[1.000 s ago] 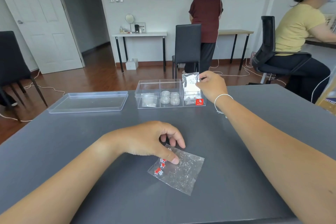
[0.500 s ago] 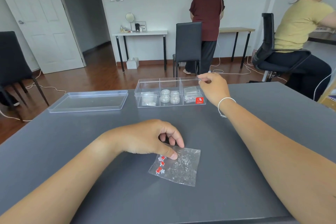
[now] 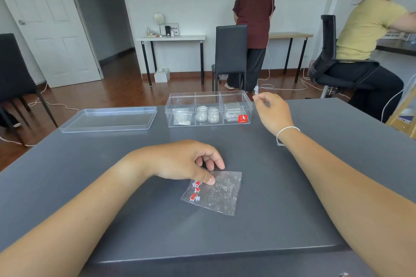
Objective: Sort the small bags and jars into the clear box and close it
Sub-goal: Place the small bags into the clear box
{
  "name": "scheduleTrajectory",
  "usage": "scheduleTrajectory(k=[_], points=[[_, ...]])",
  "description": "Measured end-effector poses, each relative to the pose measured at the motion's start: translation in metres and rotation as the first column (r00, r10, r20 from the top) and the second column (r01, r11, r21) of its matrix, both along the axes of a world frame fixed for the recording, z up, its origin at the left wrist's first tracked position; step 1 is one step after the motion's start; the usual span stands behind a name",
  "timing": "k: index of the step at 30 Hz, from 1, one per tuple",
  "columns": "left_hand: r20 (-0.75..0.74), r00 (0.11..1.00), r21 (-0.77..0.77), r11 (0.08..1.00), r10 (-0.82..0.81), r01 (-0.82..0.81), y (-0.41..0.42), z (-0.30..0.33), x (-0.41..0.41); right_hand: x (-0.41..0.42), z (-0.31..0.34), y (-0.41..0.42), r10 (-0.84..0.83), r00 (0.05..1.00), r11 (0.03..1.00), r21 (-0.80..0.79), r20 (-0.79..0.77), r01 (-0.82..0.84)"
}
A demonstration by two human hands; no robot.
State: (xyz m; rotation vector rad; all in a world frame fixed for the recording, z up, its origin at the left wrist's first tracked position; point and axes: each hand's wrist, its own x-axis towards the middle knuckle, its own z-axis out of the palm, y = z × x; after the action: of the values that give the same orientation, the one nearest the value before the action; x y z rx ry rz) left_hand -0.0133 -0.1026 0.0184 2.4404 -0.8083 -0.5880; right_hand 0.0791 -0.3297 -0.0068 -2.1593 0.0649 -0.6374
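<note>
A clear three-compartment box (image 3: 171,105) stands open at the table's far side. Its left compartment holds a small bag (image 3: 182,118), the middle one several small round jars (image 3: 208,114), the right one small bags (image 3: 231,111) behind a red label. My right hand (image 3: 271,111) hovers just right of the box, fingers loosely apart, holding nothing. My left hand (image 3: 184,159) pinches the top left edge of a small clear bag (image 3: 217,193) with red and white beads, which lies flat on the table near me.
The box's clear lid (image 3: 108,119) lies flat on the dark grey table (image 3: 292,186), left of the box. Beyond the table are black chairs, a person standing at a desk and a person seated at the right.
My right hand dropped its small bag into the box's right compartment and drew back to the right, empty. My left hand stayed on the beaded bag, which shifted slightly.
</note>
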Motion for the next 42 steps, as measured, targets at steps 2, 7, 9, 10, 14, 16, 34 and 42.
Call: scheduleTrajectory(k=[2, 7, 9, 10, 14, 16, 34, 42], points=[[0.0, 1.0, 0.001, 1.0, 0.005, -0.005, -0.002, 0.003, -0.005, -0.008, 0.0, -0.006, 0.001, 1.0, 0.999, -0.04, -0.025, -0.002], [0.006, 1.0, 0.006, 1.0, 0.009, -0.009, -0.004, 0.006, -0.009, -0.018, -0.003, -0.017, 0.028, 0.993, 0.982, -0.18, -0.114, -0.049], [0.024, 1.0, 0.006, 1.0, 0.016, -0.016, -0.004, 0.004, -0.008, -0.019, -0.005, -0.018, 0.027, 0.99, 0.978, -0.203, -0.138, -0.055], [0.03, 0.999, 0.004, 1.0, 0.017, -0.017, -0.003, 0.004, -0.007, -0.019, -0.005, -0.019, 0.027, 0.99, 0.976, -0.212, -0.14, -0.057], [0.053, 0.998, 0.009, 1.0, 0.018, -0.018, -0.003, 0.005, -0.007, -0.023, -0.005, -0.023, 0.033, 0.987, 0.968, -0.239, -0.158, -0.07], [0.065, 0.998, 0.018, 1.0, 0.018, -0.019, -0.003, 0.004, -0.007, -0.025, -0.006, -0.024, 0.042, 0.984, 0.96, -0.265, -0.174, -0.088], [0.205, 0.952, -0.311, 0.938, 0.226, -0.156, -0.022, 0.067, 0.048, -0.032, -0.006, -0.043, 0.012, 0.939, 0.815, -0.541, -0.343, -0.208], [0.308, 0.878, -0.338, 0.905, 0.366, -0.258, -0.057, 0.082, 0.106, -0.029, -0.007, -0.042, 0.01, 0.942, 0.815, -0.543, -0.334, -0.201]])
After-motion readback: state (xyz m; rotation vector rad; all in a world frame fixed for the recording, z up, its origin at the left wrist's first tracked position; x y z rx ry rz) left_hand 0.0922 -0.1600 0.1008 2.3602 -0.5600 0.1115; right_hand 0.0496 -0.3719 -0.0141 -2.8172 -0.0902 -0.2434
